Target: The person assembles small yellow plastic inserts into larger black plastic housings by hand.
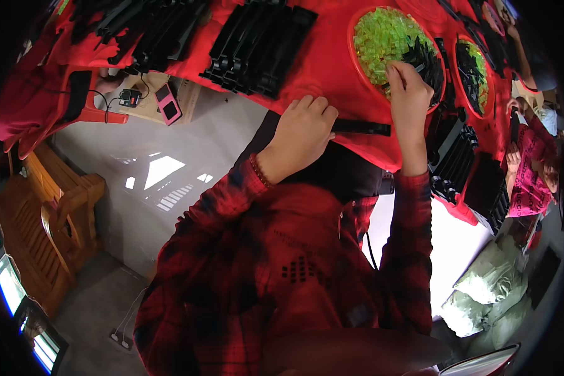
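My left hand [299, 136] is closed round one end of a long black plastic strip [365, 128], which points right along the near edge of the red-covered table. My right hand [412, 94] is over the near side of an oval red tray [351, 53], its thumb and forefinger pinched together. Whatever lies between those fingertips is too small or hidden to name. In the tray are many small translucent yellow-green pieces [382, 39], with small black pieces [425, 66] heaped on the right.
Black plastic strips [257, 47] lie stacked at the far left of the table, with more stacks [454, 156] at the right. A second tray [486, 103] holds green and black pieces. People work on both sides. A wooden chair [50, 219] stands left; pale sacks [489, 282] lie right.
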The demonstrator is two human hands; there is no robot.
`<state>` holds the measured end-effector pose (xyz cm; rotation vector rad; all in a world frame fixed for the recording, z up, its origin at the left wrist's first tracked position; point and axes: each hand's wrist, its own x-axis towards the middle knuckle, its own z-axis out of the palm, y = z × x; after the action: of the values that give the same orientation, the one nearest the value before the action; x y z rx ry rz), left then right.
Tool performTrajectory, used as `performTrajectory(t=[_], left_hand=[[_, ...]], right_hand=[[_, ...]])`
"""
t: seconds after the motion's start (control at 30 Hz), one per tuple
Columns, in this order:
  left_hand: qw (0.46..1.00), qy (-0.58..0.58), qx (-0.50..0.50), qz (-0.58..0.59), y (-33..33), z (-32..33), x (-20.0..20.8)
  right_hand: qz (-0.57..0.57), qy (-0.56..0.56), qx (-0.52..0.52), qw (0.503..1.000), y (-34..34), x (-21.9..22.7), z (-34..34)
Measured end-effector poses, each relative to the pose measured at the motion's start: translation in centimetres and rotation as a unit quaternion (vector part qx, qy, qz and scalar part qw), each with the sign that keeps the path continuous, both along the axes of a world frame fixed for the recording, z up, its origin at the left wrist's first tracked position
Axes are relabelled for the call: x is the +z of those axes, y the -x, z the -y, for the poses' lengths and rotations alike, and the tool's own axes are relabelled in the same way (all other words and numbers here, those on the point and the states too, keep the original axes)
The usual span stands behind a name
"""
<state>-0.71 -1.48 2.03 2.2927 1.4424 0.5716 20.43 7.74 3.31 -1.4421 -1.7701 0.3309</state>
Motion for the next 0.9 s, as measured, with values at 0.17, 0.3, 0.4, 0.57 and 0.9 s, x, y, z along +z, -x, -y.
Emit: performTrajectory(t=[0.17, 0.3, 0.4, 0.57, 0.9], left_hand=[[0.999, 0.010, 0.012, 0.029, 0.5, 1.2, 0.6], [0.993, 0.073, 0.057, 0.078, 0.4, 1.9, 0.8], [0.991, 0.053, 0.053, 0.107, 0.1, 2.5, 1.1], [0.988, 0.063, 0.026, 0.137, -0.9, 3.5, 1.1], [0.580, 0.596, -0.087, 0.548, 0.9, 3.6, 0.6]], right_hand=[[0.263, -0.092, -0.055, 0.959, 0.2, 0.3, -0.8], [0.169, -0.102, -0.065, 0.978, -0.3, 1.1, 3.1], [0.155, -0.032, -0.091, 0.983, 0.8, 2.0, 6.8], [-0.178, 0.198, -0.088, 0.960, 0.6, 2.1, 9.2], [-0.156, 0.130, -0.057, 0.978, 0.5, 3.3, 9.9]])
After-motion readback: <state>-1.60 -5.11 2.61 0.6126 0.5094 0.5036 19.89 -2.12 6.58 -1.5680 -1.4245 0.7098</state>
